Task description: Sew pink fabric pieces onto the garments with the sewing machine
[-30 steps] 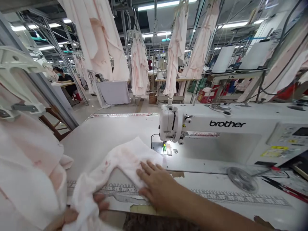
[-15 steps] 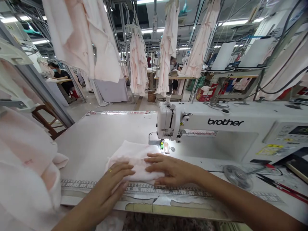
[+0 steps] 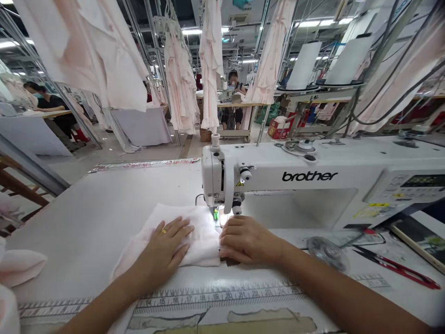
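Observation:
A folded piece of pale pink fabric [image 3: 205,236] lies on the sewing table with its upper right corner by the lit presser foot [image 3: 216,215] of a white sewing machine [image 3: 264,171]. My left hand [image 3: 168,243], a ring on one finger, rests flat on the fabric with the fingers spread. At the fabric's right edge, just below the needle area, my right hand [image 3: 245,241] is closed with curled fingers. A small dark brown piece [image 3: 230,262] shows beneath those fingers; its kind and whether it is gripped are hidden.
A printed ruler strip [image 3: 208,297] runs along the table's front edge. Red-handled thread snips [image 3: 396,266] and a clear round object [image 3: 327,253] lie at right. Thread cones [image 3: 304,65] stand behind the machine. Pink garments [image 3: 86,51] hang above. Other people sit at tables farther back.
My right hand has gone from lying open on the fabric to curled at its right edge, where the dark piece now shows. My left hand lies farther up on the fabric. The view has shifted right.

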Available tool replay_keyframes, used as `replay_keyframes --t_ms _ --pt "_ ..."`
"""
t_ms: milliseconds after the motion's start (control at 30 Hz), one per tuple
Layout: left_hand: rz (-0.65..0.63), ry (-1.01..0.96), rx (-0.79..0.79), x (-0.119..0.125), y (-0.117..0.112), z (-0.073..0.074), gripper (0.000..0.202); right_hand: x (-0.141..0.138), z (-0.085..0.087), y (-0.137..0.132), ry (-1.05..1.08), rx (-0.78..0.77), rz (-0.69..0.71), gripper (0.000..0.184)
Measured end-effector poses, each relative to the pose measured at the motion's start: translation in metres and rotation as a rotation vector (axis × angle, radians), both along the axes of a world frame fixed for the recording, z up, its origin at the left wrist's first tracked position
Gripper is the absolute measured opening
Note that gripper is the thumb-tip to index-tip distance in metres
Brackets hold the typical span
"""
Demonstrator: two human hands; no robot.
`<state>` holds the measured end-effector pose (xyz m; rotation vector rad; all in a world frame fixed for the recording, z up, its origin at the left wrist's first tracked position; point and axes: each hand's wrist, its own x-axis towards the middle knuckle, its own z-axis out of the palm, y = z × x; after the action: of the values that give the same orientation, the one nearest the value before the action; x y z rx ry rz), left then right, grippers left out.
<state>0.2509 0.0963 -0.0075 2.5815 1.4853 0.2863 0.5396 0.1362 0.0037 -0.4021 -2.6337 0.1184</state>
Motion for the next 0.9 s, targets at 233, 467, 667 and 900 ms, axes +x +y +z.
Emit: replay_keyframes --t_ms 233,467,667,900 --pt "-0.231 -0.018 0.114 0.019 0.015 0.013 0.060 0.014 0.007 0.006 0.070 0.020 -0.149 0.040" --pt "-0.430 -0.060 -0.044 0.044 0.019 0.031 0.046 0.019 0.012 0.003 -0.096 -0.087 -0.083 0.023" --pt "-0.324 -0.091 -0.014 0.044 0.014 0.020 0.042 0.015 0.005 0.003 -0.152 -0.063 -0.091 0.015" --pt "-0.349 -0.073 0.003 0.041 0.025 0.008 0.051 0.020 0.007 0.010 -0.142 0.198 -0.129 0.022"
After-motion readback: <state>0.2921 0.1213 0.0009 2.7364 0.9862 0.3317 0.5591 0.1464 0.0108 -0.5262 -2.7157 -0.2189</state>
